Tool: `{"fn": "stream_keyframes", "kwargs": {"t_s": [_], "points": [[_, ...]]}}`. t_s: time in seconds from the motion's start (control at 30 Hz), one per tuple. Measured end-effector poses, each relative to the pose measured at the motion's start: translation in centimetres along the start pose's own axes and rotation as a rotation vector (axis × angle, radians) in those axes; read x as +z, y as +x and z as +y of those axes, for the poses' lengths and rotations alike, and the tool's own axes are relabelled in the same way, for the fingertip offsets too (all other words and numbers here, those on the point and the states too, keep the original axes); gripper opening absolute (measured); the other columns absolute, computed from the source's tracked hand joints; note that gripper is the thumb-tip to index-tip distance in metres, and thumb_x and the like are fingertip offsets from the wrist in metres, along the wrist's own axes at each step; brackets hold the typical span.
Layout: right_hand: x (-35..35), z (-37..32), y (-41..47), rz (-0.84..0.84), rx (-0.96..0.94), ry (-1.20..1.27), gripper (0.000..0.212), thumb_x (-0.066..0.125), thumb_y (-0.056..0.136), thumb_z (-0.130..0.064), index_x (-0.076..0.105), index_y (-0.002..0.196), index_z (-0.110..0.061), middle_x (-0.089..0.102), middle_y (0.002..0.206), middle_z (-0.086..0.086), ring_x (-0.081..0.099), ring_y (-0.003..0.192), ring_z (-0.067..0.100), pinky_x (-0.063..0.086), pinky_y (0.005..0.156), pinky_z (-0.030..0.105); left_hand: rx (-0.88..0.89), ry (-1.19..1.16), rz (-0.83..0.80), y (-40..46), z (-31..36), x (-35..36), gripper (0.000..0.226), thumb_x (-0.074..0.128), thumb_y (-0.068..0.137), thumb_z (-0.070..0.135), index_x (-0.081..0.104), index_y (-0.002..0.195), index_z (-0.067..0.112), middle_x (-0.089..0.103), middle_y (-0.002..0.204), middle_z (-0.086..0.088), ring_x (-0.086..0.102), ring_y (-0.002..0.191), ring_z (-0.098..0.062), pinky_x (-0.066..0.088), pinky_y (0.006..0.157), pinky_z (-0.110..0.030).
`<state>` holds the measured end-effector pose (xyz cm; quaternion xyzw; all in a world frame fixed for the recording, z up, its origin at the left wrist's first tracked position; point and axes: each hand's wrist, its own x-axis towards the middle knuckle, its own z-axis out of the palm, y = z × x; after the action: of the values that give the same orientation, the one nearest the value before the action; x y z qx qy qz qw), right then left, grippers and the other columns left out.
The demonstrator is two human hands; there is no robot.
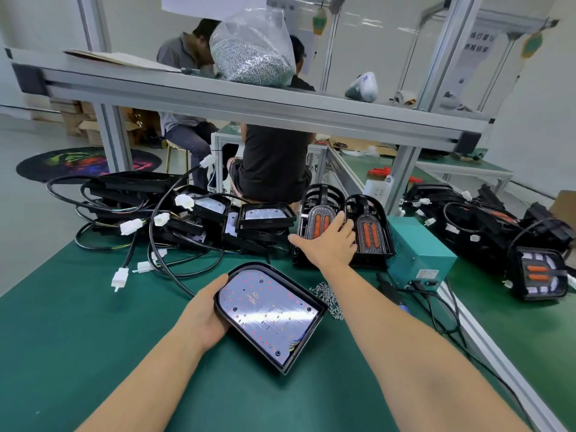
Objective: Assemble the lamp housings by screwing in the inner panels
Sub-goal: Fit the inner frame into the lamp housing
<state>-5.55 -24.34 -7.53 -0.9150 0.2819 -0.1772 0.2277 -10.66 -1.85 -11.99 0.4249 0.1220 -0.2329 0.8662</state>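
Note:
A black lamp housing (270,316) with a white LED board inside lies tilted on the green mat (78,322), and my left hand (207,316) grips its left edge. My right hand (330,241) reaches forward with fingers spread, over two upright inner panels (372,233) with orange lenses; the fingers are blurred and touch or hover at the left panel. A small heap of loose screws (327,296) lies just right of the housing.
Stacked housings with cables and white connectors (187,213) crowd the back left. A teal power box (417,254) stands right of the panels, more lamps (514,238) beyond it. A bag of screws (252,54) sits on the overhead shelf. Two people sit behind the bench.

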Motion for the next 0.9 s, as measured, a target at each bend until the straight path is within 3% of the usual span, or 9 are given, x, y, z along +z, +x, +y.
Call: {"fn": "stream_keyframes", "kwargs": {"t_s": [0.23,0.43,0.53,0.67,0.8,0.9], "points": [[0.9,-0.8,-0.7,0.023,0.029,-0.024,0.123,0.077,0.070,-0.058,0.002,0.154,-0.008,0.006,0.159,0.021,0.018,0.144,0.040,0.021,0.116,0.050,0.000,-0.016,-0.009,-0.1,-0.2,-0.1,0.029,0.045,0.100,0.024,0.066,0.103,0.004,0.074,0.094,-0.012,0.065,0.091,-0.026,0.049,0.075,-0.041],[-3.0,0.3,-4.1,0.100,-0.117,0.219,0.112,0.074,0.072,-0.052,0.009,0.154,-0.011,0.015,0.159,0.013,0.021,0.144,0.033,0.022,0.116,0.047,0.001,-0.028,-0.041,0.1,-0.1,-0.2,0.032,0.044,0.100,0.028,0.066,0.104,0.005,0.074,0.099,-0.011,0.067,0.090,-0.024,0.049,0.076,-0.039],[-5.1,2.0,-9.2,-0.072,-0.354,0.314,0.115,0.071,0.065,-0.056,0.014,0.154,-0.014,0.021,0.158,0.003,0.021,0.144,0.022,0.023,0.118,0.042,-0.011,-0.039,-0.059,0.3,-0.1,-0.2,0.036,0.042,0.101,0.032,0.065,0.110,0.006,0.071,0.109,-0.011,0.065,0.097,-0.025,0.049,0.079,-0.040],[-5.7,4.5,-14.5,-0.278,-0.570,0.099,0.118,0.062,0.057,-0.062,0.015,0.155,-0.016,0.015,0.160,0.002,0.015,0.145,0.016,0.013,0.120,0.031,-0.036,-0.049,-0.088,0.5,0.0,-0.3,0.039,0.039,0.101,0.033,0.064,0.113,0.005,0.069,0.113,-0.014,0.064,0.102,-0.026,0.047,0.083,-0.041],[-5.1,5.8,-15.7,-0.335,-0.652,-0.055,0.117,0.060,0.057,-0.062,0.011,0.155,-0.019,0.007,0.160,-0.001,0.006,0.145,0.012,-0.002,0.113,0.016,-0.049,-0.032,-0.124,0.4,0.0,-0.1,0.043,0.034,0.102,0.035,0.061,0.118,0.005,0.065,0.119,-0.015,0.062,0.105,-0.026,0.045,0.087,-0.041],[-4.6,5.8,-15.9,-0.321,-0.687,-0.088,0.115,0.062,0.058,-0.060,0.015,0.153,-0.016,0.007,0.159,0.000,0.008,0.144,0.016,-0.002,0.115,0.018,-0.064,-0.021,-0.136,0.1,-0.1,0.2,0.045,0.034,0.102,0.036,0.060,0.119,0.003,0.066,0.119,-0.016,0.064,0.101,-0.026,0.047,0.083,-0.040]]}}
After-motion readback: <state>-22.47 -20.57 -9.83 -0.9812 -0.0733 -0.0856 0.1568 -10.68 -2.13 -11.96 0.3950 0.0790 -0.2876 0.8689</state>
